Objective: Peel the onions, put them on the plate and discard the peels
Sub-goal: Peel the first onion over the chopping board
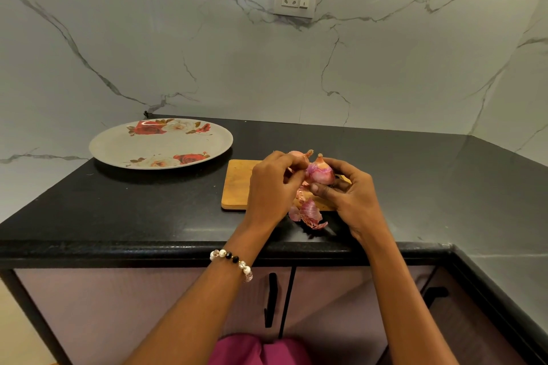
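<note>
Onion (319,172), partly stripped and showing glossy pink flesh, is held above the wooden cutting board (238,184), stem tip upward. The right hand (345,195) cradles it, fingers curled round the far side and thumb pressed at its base. The left hand (272,184) is closed in a pinch on a strip of skin at the onion's left flank. A second onion (298,155), skin on, lies on the board just behind the left hand. Loose peels (307,215) lie at the board's near edge and spill onto the black counter (133,210). The flowered plate (118,145) stands well apart to the left and holds no onion.

Assessment: peeling of the first onion is in progress; nothing is plated or discarded. To do this step well, the right hand should turn the onion steadily while the left draws each strip down from the tip toward the root, taking whole sheets rather than flakes. Dry patches remain near the tip and want checking before plating.
</note>
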